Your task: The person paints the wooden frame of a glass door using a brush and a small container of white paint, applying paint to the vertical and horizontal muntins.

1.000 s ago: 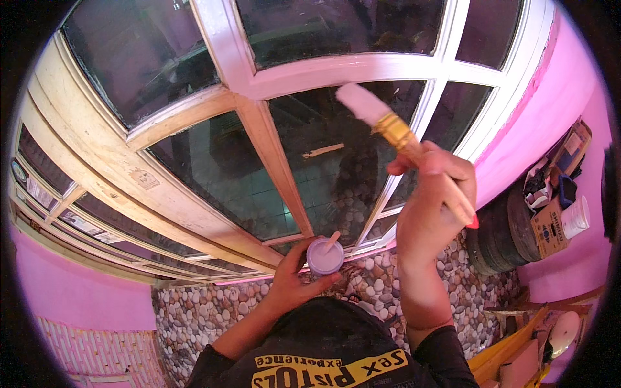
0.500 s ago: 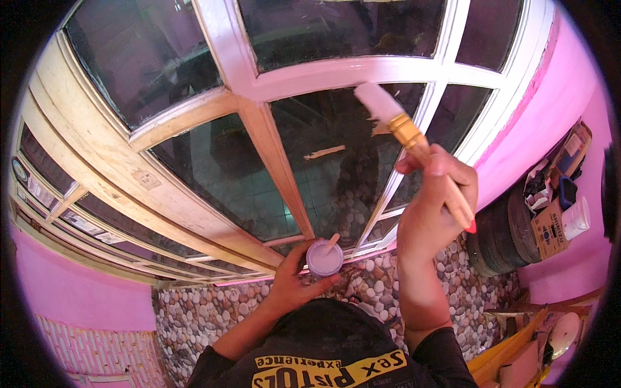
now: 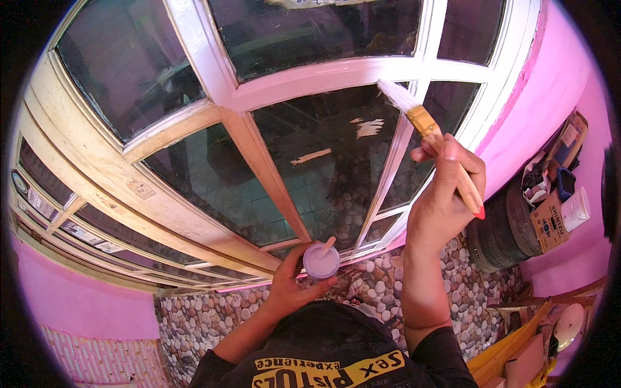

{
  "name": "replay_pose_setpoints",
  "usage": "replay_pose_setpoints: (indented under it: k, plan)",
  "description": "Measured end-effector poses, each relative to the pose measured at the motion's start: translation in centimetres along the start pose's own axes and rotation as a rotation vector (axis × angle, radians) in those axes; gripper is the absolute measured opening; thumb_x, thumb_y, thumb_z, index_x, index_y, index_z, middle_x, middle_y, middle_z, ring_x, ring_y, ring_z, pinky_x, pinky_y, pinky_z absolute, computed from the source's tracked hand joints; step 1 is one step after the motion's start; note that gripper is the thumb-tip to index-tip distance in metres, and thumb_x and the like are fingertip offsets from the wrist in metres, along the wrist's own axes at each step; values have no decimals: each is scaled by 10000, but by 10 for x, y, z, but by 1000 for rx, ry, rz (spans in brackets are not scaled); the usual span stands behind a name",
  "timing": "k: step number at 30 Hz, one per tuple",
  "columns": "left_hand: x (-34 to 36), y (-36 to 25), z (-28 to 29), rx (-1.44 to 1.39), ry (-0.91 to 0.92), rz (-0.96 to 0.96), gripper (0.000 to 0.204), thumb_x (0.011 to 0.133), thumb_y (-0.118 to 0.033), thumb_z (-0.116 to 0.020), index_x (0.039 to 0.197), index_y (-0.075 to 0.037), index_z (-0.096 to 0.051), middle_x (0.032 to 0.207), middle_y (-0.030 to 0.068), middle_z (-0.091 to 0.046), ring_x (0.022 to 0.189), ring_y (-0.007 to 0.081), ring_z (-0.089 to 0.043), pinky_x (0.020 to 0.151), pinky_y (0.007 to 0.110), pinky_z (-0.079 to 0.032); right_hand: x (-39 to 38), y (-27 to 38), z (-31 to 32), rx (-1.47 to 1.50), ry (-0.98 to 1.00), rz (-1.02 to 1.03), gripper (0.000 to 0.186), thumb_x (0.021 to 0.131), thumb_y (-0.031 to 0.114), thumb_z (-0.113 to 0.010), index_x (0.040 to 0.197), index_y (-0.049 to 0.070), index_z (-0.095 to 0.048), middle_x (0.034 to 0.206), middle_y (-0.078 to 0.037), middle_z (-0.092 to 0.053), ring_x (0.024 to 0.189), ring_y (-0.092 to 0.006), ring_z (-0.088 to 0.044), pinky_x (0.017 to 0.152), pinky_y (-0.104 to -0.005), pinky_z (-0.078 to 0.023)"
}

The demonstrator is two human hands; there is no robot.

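Note:
My right hand (image 3: 446,184) is closed round the wooden handle of a paintbrush (image 3: 427,123), whose red-tipped end points back toward me. The brush's white bristles touch or nearly touch the lower edge of the window frame's crossbar (image 3: 317,77), which looks freshly white. Low in the middle, my left hand (image 3: 294,278) grips a small open paint cup (image 3: 321,260) with pale paint in it. A flat wooden stick (image 3: 328,244) leans out of the cup. Left of the white part, the frame's bare strip (image 3: 265,171) is still tan.
Dark glass panes (image 3: 323,142) fill the frame. At right, stacked tires (image 3: 501,233) stand by the pink wall (image 3: 550,110), with a cardboard box (image 3: 550,223) and a white bucket (image 3: 576,210) on top. Pebble-patterned flooring (image 3: 369,284) lies below. Boards (image 3: 517,355) lean at the lower right.
The brush and my right hand have shifted slightly right and down, and the bristles now meet the crossbar's lower edge. The view has shifted a little; my left hand keeps the cup.

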State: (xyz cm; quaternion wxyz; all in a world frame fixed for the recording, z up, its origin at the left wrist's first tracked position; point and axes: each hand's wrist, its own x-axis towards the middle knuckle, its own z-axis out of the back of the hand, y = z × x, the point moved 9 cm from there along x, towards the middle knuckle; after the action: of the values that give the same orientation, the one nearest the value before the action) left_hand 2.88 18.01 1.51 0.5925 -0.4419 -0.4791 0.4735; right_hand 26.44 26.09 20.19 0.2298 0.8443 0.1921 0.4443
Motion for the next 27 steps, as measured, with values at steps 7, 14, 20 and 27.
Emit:
replay_pose_setpoints:
  k: [7, 14, 20, 27]
  plan:
    - [1, 1, -4, 5, 12, -18, 802, 772, -136, -887, 1405, 13, -418, 1354, 139, -541, 1251, 226, -556, 1084, 385, -446, -6, 5, -14, 9, 131, -53, 130, 962, 66, -669, 1003, -34, -597, 885, -166, -706, 717, -175, -681, 657, -275, -555]
    - [1, -1, -5, 19, 3, 4, 797, 777, -144, -882, 1407, 18, -423, 1347, 137, -555, 1231, 225, -575, 1076, 387, -456, 12, 1, -4, 2, 31, -16, 157, 967, 80, -668, 1009, -49, -589, 927, -194, -717, 724, -198, -694, 661, -298, -575]
    - [0, 1, -3, 18, -12, -4, 807, 768, -142, -888, 1408, 14, -421, 1350, 133, -545, 1249, 226, -558, 1084, 392, -450, 21, 5, 20, -75, -77, 31, 177, 978, 98, -655, 1026, -53, -578, 935, -207, -716, 735, -205, -689, 685, -318, -581]
    - [0, -2, -5, 0, -9, 18, 811, 766, -143, -890, 1407, 16, -420, 1352, 129, -540, 1248, 228, -554, 1084, 390, -450, 7, 8, -4, 30, 93, -33, 136, 963, 61, -665, 1011, -40, -588, 917, -189, -713, 723, -187, -686, 678, -297, -573]
